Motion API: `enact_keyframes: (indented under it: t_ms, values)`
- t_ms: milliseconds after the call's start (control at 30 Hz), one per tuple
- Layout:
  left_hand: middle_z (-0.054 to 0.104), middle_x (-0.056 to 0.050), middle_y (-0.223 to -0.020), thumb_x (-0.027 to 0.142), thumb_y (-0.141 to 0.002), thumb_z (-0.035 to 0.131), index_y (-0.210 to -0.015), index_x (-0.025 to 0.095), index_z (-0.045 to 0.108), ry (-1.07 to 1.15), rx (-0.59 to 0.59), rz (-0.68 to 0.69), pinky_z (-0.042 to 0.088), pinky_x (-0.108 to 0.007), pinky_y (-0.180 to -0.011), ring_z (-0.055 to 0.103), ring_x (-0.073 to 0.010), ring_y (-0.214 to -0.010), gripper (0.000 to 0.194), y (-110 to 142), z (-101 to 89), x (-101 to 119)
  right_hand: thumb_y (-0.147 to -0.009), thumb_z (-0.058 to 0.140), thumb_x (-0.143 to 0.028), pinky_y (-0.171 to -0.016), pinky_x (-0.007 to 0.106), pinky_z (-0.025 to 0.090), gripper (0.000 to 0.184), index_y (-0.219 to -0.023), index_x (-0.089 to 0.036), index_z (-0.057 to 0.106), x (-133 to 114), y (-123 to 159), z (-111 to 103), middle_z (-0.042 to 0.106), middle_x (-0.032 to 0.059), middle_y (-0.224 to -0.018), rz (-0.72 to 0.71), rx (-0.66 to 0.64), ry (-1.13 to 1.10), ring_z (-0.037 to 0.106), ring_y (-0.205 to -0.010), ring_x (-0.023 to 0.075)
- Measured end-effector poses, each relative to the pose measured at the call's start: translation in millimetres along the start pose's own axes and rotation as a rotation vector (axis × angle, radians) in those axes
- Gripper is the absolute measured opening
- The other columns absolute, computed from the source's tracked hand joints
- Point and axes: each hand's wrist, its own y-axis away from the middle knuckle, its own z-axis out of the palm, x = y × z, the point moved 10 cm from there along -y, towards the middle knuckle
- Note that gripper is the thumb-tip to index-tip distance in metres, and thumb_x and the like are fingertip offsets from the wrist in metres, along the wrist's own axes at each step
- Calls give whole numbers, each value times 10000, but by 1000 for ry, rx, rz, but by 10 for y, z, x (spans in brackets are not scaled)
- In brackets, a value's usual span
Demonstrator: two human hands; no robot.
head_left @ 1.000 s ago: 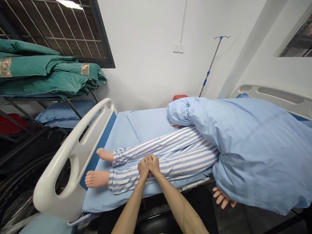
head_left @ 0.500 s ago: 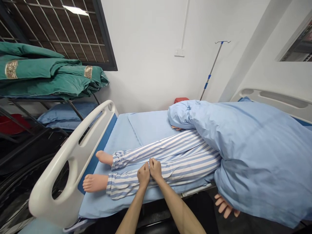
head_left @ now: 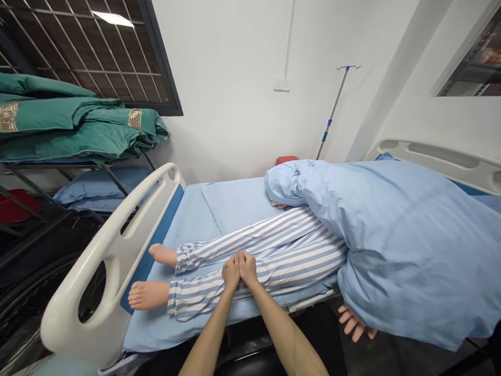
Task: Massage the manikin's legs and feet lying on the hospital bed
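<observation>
The fingers of the left hand (head_left: pixel 230 271) and right hand (head_left: pixel 248 267) are curled in, the two fists drawn side by side and touching at the knuckles. Nothing shows inside them; whether they pinch any cloth I cannot tell. They sit over the near leg of the blue-and-white striped cotton trousers (head_left: pixel 305 261), perhaps simply paired there within easy reach, though whether they press on it is unclear.

The trousers clothe a life-size figure, dummy-like to my eye, lying along a pale blue sheet (head_left: pixel 238 201). Its legs lie slightly apart, the bare, smooth feet (head_left: pixel 151 295) pointing to the white plastic footboard (head_left: pixel 105 250) with its blue inner panel, which probably serves as a stop at that end. A puffy light blue quilt (head_left: pixel 407 235) covers the upper body, gathered toward the white headboard (head_left: pixel 442 154), so the legs lie uncovered. A pinkish, plastic-looking hand (head_left: pixel 354 324) pokes from under its near edge, beyond the mattress side. Behind, a slim metal pole with blue collars (head_left: pixel 332 112) stands by the wall, out of the way.
</observation>
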Motion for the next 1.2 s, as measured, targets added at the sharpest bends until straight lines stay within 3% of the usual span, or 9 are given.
enact_keyframes:
  t_ms: [167,300,433,533,633,733,867,1067,1200]
  values:
    - [706,-74,-737,322,-970,395,-651,207,626,30,-101,49,386,-262,-675,615,-185,-731,410,49,117,-50,-975,376,-455,-577,260,303,459,-570,-239,379,-103,-95,-40,500,-13,-544,-4,-23,32,453,-569,142]
    - [675,-72,-686,315,-963,383,-597,203,575,-7,-74,34,346,-265,-644,572,-176,-681,429,54,103,-84,-978,367,-415,-587,257,286,426,-594,-233,392,-244,-152,-83,480,-28,-553,-111,-94,107,426,-568,133]
    - [679,-72,-710,337,-979,382,-610,204,559,-38,-45,58,330,-262,-657,565,-172,-700,430,58,123,-78,-979,350,-398,-579,255,284,425,-587,-236,381,-71,-77,-156,487,-18,-547,-67,-81,145,442,-577,137]
    - [666,-61,-697,298,-959,417,-602,203,553,-46,-115,115,334,-257,-669,556,-166,-699,394,-20,178,-13,-967,354,-397,-581,261,280,403,-598,-240,389,61,-3,-179,491,-13,-554,-37,-57,166,446,-579,142]
    - [587,-33,-606,250,-911,469,-542,199,509,-60,-187,92,319,-254,-643,514,-155,-647,375,-180,174,20,-967,349,-403,-579,263,278,406,-593,-243,358,91,8,-190,467,-19,-540,-34,-52,142,429,-571,141]
    - [471,-4,-540,257,-923,427,-509,208,435,-62,-138,47,292,-265,-621,447,-146,-598,416,-306,65,64,-978,332,-412,-573,263,278,423,-589,-246,328,89,-17,-229,433,-28,-521,-25,-29,102,420,-557,138]
    - [384,16,-512,326,-960,377,-501,225,337,86,-85,63,315,-263,-614,401,-135,-573,472,-205,92,186,-984,335,-408,-586,262,297,421,-596,-245,353,112,-27,-242,456,-22,-539,-17,-13,87,449,-570,143]
    - [564,-28,-611,266,-922,508,-594,192,579,35,-69,-11,268,-269,-621,432,-147,-606,343,100,289,162,-990,359,-352,-599,256,328,397,-622,-237,454,152,-58,-271,577,7,-604,18,-6,70,519,-607,153]
    - [648,-47,-686,245,-942,481,-628,191,620,-67,-102,3,246,-254,-623,482,-152,-651,347,115,310,159,-994,389,-335,-603,269,306,409,-614,-234,503,-8,-159,-300,599,17,-617,-50,-56,184,530,-614,160]
